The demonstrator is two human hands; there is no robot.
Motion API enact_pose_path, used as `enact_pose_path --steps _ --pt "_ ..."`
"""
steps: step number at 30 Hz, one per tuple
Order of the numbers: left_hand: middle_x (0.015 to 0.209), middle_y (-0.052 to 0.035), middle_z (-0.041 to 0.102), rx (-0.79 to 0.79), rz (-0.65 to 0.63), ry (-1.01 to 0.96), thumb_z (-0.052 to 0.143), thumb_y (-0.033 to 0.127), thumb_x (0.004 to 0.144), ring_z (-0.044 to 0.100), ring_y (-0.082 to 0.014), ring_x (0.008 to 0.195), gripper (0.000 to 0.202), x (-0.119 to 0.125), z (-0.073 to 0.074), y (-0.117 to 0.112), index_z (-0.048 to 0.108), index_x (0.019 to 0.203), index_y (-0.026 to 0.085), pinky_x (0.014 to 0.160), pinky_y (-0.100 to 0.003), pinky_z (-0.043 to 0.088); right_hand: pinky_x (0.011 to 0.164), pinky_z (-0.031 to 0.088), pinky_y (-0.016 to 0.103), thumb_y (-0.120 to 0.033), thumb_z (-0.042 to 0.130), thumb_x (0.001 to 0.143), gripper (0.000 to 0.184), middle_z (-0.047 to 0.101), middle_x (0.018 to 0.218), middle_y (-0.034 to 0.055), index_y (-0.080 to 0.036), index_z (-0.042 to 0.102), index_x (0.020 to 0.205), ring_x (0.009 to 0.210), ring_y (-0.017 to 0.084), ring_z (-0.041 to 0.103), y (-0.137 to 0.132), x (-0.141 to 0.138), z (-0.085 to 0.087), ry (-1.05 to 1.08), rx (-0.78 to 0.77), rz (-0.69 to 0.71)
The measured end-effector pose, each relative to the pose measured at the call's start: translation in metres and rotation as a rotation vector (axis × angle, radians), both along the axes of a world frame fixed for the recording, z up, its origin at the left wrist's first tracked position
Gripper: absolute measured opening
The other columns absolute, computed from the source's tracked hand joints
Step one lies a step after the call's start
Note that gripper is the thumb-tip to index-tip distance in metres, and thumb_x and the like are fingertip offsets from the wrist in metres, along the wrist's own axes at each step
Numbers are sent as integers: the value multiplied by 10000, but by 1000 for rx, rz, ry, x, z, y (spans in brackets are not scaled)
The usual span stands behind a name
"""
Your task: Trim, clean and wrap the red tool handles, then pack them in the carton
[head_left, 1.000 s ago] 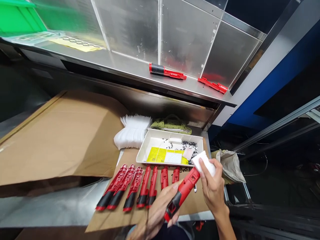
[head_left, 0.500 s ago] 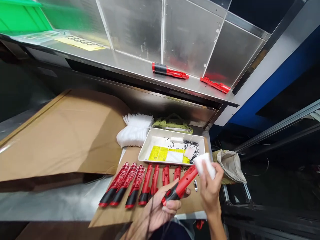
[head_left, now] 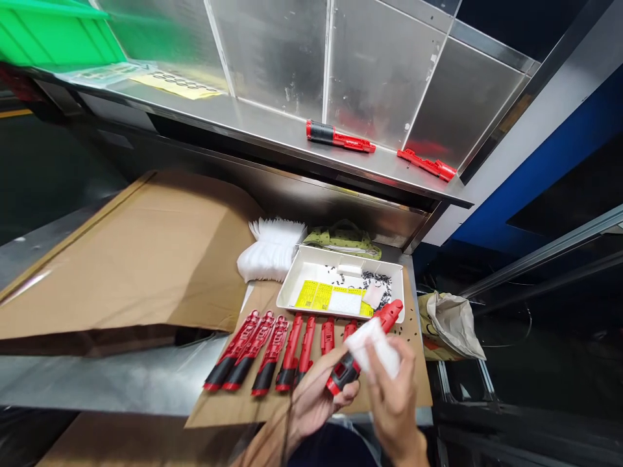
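My left hand (head_left: 321,395) is closed round the black lower end of a red and black plastic tool housing (head_left: 389,314), which tilts up to the right. In my right hand (head_left: 396,395) is a folded white wipe (head_left: 372,347), pressed against the middle of that housing and covering part of it. Left of my hands, several more red and black housing parts (head_left: 265,360) lie in a row on a cardboard sheet (head_left: 219,412). Beyond the housing stands a white tray (head_left: 285,298) holding small black parts, yellow label sheets and white pads.
A stack of white wipes (head_left: 272,253) sits beside a large cardboard box (head_left: 146,253). Behind the tray lies a green patterned bag (head_left: 343,240). Two red parts (head_left: 428,165) rest on the metal shelf (head_left: 263,120), with a green bin (head_left: 58,32) at its left. An open paper bag (head_left: 452,324) hangs at right.
My right hand has moved the white wipe from the housing's upper tip down to its middle, uncovering the red tip. The whole view has shifted slightly.
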State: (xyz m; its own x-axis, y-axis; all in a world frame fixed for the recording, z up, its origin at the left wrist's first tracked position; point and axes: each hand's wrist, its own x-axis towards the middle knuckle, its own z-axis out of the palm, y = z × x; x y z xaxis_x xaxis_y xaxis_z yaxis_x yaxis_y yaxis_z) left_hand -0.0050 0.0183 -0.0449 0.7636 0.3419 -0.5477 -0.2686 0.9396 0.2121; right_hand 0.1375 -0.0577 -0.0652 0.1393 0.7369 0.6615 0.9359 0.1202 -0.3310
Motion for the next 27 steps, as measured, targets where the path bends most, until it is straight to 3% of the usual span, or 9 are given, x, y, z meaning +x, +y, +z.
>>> enact_pose_path --steps 3,8,11,15,19,21,27 --pt "593 59 529 198 31 111 636 376 900 434 -40 352 282 4 2 -5 564 1063 158 348 -138 250 697 564 317 -214 447 984 406 439 1233 142 -257 561 1372 1024 242 605 -1 -3 1 10 14 -118" --pt "574 73 486 299 3 201 697 484 821 429 -43 366 435 9 6 -9 593 1095 163 372 -153 251 699 553 298 -227 430 992 404 435 1275 139 -271 564 1370 1021 229 605 2 1 -1 0 -37 -31" --pt "559 83 445 341 -10 240 634 567 843 430 -60 359 571 9 6 -10 566 1263 186 367 -171 257 715 550 317 -234 425 996 394 450 1232 142 -245 577 1360 1035 239 600 5 14 -2 -8 0 -156" --pt "487 39 478 548 -101 256 434 725 870 429 -95 363 764 6 0 -10 547 1375 163 367 -194 307 725 549 285 -232 426 998 418 430 1280 141 -263 541 1399 1047 217 608 -2 24 2 19 -88 -82" --pt "742 -76 643 753 -89 292 305 924 717 505 -118 411 1022 2 -6 -10 599 1341 170 363 -240 375 738 558 287 -255 450 994 431 428 1244 128 -282 519 1418 1045 217 604 -11 21 9 -40 -53 -32" --pt "864 -103 648 827 -60 316 283 956 667 525 -122 455 1054 0 -4 -11 638 1295 187 385 -253 403 702 560 282 -282 443 997 415 424 1257 136 -279 541 1401 992 211 618 -12 18 11 -61 -84 27" --pt "707 -62 549 961 -100 442 226 1001 581 507 -199 579 1126 -3 13 -15 673 1250 213 525 -343 489 712 562 289 -261 457 995 407 440 1254 144 -261 554 1390 1005 217 626 -11 17 6 -34 -83 -27"
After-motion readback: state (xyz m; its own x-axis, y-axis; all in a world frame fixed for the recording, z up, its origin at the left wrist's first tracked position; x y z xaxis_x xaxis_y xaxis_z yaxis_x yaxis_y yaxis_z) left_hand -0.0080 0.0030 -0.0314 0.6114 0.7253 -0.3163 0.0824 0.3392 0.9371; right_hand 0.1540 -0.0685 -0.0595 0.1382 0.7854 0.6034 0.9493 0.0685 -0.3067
